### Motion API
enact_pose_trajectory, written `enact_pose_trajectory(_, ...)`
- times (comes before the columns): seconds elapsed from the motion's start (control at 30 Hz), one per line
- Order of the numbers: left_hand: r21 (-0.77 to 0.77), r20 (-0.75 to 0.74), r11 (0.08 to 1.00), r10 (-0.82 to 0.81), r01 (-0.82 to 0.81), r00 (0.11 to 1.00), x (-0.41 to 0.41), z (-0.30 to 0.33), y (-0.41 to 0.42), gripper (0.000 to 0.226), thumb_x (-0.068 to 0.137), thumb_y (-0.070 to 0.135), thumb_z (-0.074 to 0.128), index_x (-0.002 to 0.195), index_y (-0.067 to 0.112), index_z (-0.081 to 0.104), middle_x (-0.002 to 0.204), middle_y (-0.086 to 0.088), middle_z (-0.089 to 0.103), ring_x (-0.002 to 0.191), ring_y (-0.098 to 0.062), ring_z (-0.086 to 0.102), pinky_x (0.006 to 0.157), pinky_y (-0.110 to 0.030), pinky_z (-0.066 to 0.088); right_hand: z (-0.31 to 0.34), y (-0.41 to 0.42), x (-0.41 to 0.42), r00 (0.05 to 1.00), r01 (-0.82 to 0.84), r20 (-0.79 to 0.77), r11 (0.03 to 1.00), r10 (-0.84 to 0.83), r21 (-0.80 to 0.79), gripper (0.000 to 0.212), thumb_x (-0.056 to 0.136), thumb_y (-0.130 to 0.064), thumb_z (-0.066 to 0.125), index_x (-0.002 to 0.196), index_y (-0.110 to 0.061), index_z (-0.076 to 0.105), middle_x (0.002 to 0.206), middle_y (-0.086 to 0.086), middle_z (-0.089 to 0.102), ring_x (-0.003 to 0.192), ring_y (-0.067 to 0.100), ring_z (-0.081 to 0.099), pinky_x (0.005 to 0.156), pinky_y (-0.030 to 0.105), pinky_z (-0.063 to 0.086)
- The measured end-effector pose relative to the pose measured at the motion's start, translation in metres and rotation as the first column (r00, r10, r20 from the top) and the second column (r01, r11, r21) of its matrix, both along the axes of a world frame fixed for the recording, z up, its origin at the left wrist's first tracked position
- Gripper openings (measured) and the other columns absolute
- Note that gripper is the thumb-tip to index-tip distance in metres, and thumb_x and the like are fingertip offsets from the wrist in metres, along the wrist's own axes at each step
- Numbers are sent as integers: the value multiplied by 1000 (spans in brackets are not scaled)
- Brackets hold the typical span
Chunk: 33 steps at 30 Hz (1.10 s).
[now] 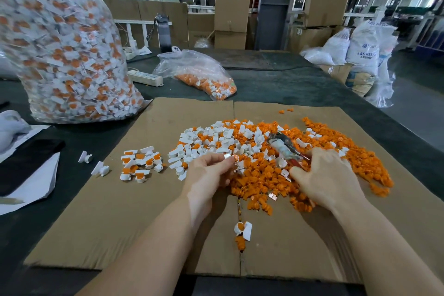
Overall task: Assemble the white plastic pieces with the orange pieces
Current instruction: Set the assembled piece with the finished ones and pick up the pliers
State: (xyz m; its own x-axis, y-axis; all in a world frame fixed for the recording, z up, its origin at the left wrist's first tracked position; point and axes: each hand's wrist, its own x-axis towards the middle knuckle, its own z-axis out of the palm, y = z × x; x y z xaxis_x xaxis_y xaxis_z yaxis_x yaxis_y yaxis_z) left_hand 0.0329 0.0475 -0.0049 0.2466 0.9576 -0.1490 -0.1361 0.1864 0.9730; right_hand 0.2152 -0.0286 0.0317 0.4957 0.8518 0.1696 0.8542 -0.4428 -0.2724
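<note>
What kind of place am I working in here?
Probably a factory or warehouse floor used for hand assembly: stacked cardboard boxes, white resin sacks, and a big clear bag full of white-and-orange parts on the work table.

You are in a factory or warehouse hall: stacked brown cardboard cartons (231,22) and white woven resin sacks (363,49) line the concrete floor. Before you, a huge clear plastic bag of white-and-orange parts (60,50) stands on the dark surface (276,79).

A loose pile (276,158) is lying on the cardboard (108,223), assembled pieces (140,163) sitting left of it, a full bag (62,50) standing behind.
</note>
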Motion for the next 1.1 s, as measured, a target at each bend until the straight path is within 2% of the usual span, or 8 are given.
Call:
enact_pose_trajectory(0.1,-48,59,999,5,-2,998,1,9,3,6,84,13,67,86,8,65,60,1,62,54,-7,56,46,-16,44,13,-7,-19,937,-155,-308,986,165,56,23,89,-38,54,98,-17,55,96,4,56,84,18,55,71,32,44)
enact_pose_trajectory(0.2,-103,113,995,22,-10,993,3,17,5,3,84,9,67,84,8,64,56,3,63,49,-3,56,42,-14,42,21,-11,-32,750,-295,-602,953,272,63,21,90,-26,53,82,-7,61,70,7,59,55,13,53,53,27,40)
enact_pose_trajectory(0.43,-139,99,987,91,-77,991,4,19,9,6,83,6,67,86,7,62,64,-1,61,53,-5,55,42,-13,41,22,-11,-41,614,-363,-745,931,262,29,23,94,-20,47,78,-7,58,42,-10,50,58,12,58,49,18,37)
enact_pose_trajectory(0.5,-143,84,985,112,-99,990,5,19,9,7,83,7,68,88,7,62,65,-2,61,55,-6,55,44,-14,42,22,-11,-41,601,-377,-754,926,266,26,22,94,-20,46,81,-8,59,41,-13,51,65,14,61,55,22,40)
enact_pose_trajectory(0.67,-152,67,980,140,-129,988,6,17,11,6,85,6,66,90,6,63,68,-3,60,61,-9,54,53,-18,44,21,-10,-42,650,-410,-706,912,281,-13,20,94,-23,46,82,-13,58,53,-13,56,47,-2,52,47,17,38)
enact_pose_trajectory(0.8,-206,131,971,147,-118,980,5,18,7,4,84,2,64,84,6,62,67,-3,60,59,-7,54,51,-14,45,19,-9,-46,725,-434,-607,900,326,-34,17,93,-26,46,81,-16,53,68,-3,60,50,0,53,45,14,39)
enact_pose_trajectory(0.93,-208,158,971,156,-121,975,6,18,5,5,84,-1,63,84,4,63,68,-3,61,58,-6,54,47,-12,46,13,-8,-49,811,-401,-471,916,347,-15,23,93,-27,48,73,-18,42,72,-1,48,56,10,45,52,21,34)
enact_pose_trajectory(1.1,-216,170,970,146,-108,975,7,16,2,4,85,-2,61,84,2,63,66,-4,62,49,-3,57,45,-12,46,5,-6,-50,836,-360,-434,933,335,27,25,91,-28,52,72,-18,41,77,2,48,61,16,46,56,26,35)
